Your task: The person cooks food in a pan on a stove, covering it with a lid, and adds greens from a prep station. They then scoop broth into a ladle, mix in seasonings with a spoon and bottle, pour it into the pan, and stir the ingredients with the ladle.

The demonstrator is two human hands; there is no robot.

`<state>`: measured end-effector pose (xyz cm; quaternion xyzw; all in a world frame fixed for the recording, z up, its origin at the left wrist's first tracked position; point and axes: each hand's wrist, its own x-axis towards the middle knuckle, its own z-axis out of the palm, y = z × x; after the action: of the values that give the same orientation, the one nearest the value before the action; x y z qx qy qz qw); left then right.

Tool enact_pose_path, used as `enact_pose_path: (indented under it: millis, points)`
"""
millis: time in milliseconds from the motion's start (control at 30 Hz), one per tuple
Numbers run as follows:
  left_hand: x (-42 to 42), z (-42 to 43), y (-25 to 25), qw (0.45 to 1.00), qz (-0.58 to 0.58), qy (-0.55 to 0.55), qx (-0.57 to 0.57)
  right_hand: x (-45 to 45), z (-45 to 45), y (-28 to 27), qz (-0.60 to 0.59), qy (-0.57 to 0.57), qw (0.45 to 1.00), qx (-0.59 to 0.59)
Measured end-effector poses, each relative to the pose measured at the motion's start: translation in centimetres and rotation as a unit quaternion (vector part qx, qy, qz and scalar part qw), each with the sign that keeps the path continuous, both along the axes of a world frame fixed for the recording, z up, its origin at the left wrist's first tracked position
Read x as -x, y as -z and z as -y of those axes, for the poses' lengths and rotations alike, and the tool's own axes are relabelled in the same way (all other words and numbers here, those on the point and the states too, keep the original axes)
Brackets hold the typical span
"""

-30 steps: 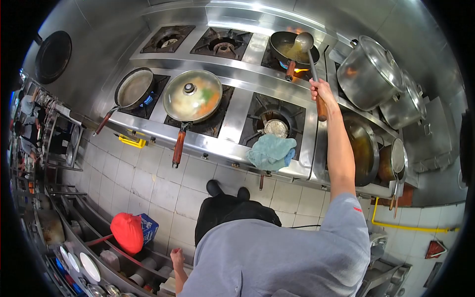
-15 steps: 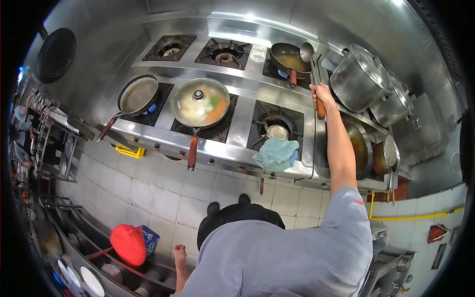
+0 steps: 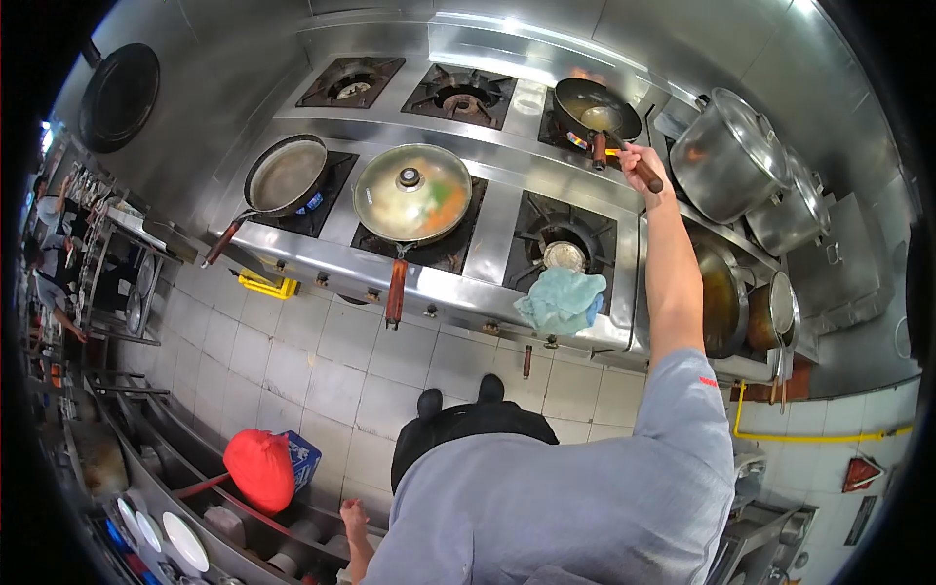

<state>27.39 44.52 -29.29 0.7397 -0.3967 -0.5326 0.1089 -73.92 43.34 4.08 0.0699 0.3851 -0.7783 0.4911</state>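
My right hand (image 3: 639, 168) is wrapped round the wooden handle of a ladle (image 3: 651, 177). The ladle's bowl end dips into the dark frying pan (image 3: 590, 97) on the back right burner, where some yellowish oil shows. Flame glows under this pan, near its wooden handle. Low at my side hangs my left hand (image 3: 354, 513), fingers loosely curled with nothing seen in them. A green cloth (image 3: 563, 300) lies over the front edge of the stove.
A lidded pan (image 3: 398, 200) with orange and green food and another pan (image 3: 285, 177) stand on the front burners. To the right are steel stockpots (image 3: 717, 161), a wok (image 3: 717, 297) and a strainer (image 3: 782, 304). Behind me are a red bag (image 3: 258, 471) and plates (image 3: 185, 541).
The ladle has gone from upright above the pan's right edge down into the pan, its handle now tilted. Orange flame has appeared around the pan. The view has shifted slightly.
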Motion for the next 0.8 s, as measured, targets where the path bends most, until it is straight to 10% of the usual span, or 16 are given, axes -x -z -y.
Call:
enact_pose_path:
  millis: [567,800]
  points:
    - [4.9,0.7,0.1,0.999,-0.018,0.045,-0.021,-7.3,-1.5,-1.8,-0.586,0.076,0.723,-0.359]
    - [4.1,5.6,2.1,0.998,-0.053,0.034,-0.028,-6.9,-1.6,2.1,-0.537,0.037,0.754,-0.378]
